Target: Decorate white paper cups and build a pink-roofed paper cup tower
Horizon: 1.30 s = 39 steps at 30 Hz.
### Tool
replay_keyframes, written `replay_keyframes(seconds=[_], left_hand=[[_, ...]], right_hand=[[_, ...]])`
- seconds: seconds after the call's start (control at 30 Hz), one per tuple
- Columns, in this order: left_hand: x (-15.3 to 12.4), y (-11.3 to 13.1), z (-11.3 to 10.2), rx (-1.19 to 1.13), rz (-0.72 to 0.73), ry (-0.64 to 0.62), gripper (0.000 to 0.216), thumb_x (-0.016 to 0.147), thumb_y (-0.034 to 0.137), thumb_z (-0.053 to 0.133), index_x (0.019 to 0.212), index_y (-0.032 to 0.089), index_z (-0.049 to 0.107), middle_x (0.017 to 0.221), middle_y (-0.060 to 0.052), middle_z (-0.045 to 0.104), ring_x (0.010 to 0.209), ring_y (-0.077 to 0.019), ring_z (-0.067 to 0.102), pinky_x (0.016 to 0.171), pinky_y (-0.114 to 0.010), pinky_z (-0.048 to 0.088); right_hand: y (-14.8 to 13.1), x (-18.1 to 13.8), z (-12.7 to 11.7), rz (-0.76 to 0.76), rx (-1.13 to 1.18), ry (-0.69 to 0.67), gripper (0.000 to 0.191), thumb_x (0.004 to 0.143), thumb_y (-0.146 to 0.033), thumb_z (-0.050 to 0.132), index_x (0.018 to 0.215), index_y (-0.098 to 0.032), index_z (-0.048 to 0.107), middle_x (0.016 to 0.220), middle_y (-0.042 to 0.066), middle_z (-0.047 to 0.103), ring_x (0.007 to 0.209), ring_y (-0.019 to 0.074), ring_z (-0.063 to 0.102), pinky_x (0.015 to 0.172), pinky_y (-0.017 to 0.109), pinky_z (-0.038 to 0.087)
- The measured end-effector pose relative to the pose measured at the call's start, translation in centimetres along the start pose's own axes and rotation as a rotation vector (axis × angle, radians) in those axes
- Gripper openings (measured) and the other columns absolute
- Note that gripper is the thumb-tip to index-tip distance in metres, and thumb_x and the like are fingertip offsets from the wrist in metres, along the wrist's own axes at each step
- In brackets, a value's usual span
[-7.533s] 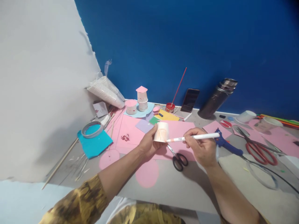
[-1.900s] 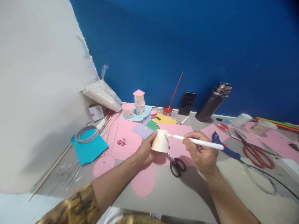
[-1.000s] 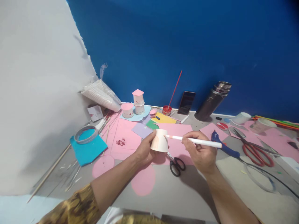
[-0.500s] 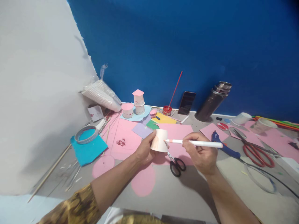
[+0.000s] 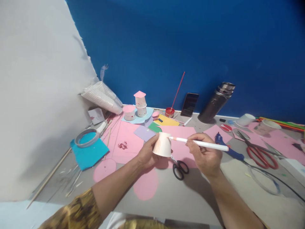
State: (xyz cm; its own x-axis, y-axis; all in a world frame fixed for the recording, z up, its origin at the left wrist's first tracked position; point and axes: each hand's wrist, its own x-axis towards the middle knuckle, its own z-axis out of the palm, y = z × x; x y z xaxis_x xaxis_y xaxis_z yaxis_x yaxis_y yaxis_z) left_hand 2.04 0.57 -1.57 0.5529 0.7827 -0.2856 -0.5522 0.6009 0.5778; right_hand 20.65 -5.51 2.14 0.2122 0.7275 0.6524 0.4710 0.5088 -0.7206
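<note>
My left hand (image 5: 148,153) grips a white paper cup (image 5: 164,145), upside down with its wide rim facing down. A faint peach tint shows on the side of the cup. In my right hand (image 5: 205,152) is a white marker (image 5: 209,145) with a peach tip, held nearly level. The tip meets the cup's side near its upper right edge. Below the cup lie small black-handled scissors (image 5: 180,168), partly over pink paper (image 5: 183,149). A pink paper circle (image 5: 146,185) rests beneath my left forearm.
At the back stand cup towers with pink tops (image 5: 141,103), a phone (image 5: 189,104) and a dark flask (image 5: 216,102). To the right are a blue glue gun (image 5: 228,148) and red-handled scissors (image 5: 262,156). A tape roll (image 5: 87,138) sits on blue paper at left.
The marker has tilted, its tip moving up the cup's side toward the top edge. The cup is tipped slightly differently in my left hand. The view has shifted a little.
</note>
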Motion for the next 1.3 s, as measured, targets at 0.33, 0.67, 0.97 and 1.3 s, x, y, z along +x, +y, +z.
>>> replay_keyframes(seconds=[0.33, 0.67, 0.97, 1.3], left_hand=[[0.15, 0.06, -0.3, -0.009, -0.006, -0.035, 0.047, 0.103, 0.043, 0.048, 0.121, 0.005, 0.069, 0.089, -0.015, 0.073, 0.073, -0.0284, 0.073, 0.064, -0.04, 0.059], [-0.14, 0.34, -0.03, -0.034, -0.033, -0.072, 0.044, 0.102, 0.044, 0.049, 0.11, 0.006, 0.07, 0.088, -0.016, 0.074, 0.072, -0.0269, 0.072, 0.067, -0.038, 0.059], [-0.14, 0.55, -0.01, -0.03, -0.065, -0.07, 0.045, 0.102, 0.044, 0.048, 0.113, 0.006, 0.069, 0.088, -0.015, 0.072, 0.071, -0.0272, 0.072, 0.059, -0.038, 0.058], [0.06, 0.66, -0.27, -0.014, -0.088, -0.105, 0.049, 0.102, 0.046, 0.045, 0.113, 0.005, 0.069, 0.087, -0.016, 0.072, 0.071, -0.0281, 0.072, 0.056, -0.037, 0.057]], right_hand=[[-0.14, 0.16, 0.01, 0.004, -0.017, 0.003, 0.008, 0.09, -0.025, 0.07, 0.083, -0.021, 0.07, 0.069, 0.0, 0.068, 0.053, 0.0125, 0.058, 0.049, 0.023, 0.048], [0.03, 0.13, -0.25, 0.01, -0.034, 0.011, 0.008, 0.091, -0.027, 0.07, 0.084, -0.021, 0.07, 0.07, 0.0, 0.069, 0.053, 0.013, 0.058, 0.048, 0.024, 0.048], [0.26, 0.11, -0.38, 0.023, -0.031, 0.006, 0.009, 0.091, -0.027, 0.07, 0.085, -0.022, 0.07, 0.069, 0.0, 0.068, 0.054, 0.0135, 0.059, 0.049, 0.025, 0.048], [0.12, 0.17, -0.34, 0.016, -0.026, 0.013, 0.008, 0.091, -0.025, 0.07, 0.084, -0.022, 0.07, 0.068, -0.001, 0.067, 0.053, 0.0123, 0.056, 0.047, 0.023, 0.045]])
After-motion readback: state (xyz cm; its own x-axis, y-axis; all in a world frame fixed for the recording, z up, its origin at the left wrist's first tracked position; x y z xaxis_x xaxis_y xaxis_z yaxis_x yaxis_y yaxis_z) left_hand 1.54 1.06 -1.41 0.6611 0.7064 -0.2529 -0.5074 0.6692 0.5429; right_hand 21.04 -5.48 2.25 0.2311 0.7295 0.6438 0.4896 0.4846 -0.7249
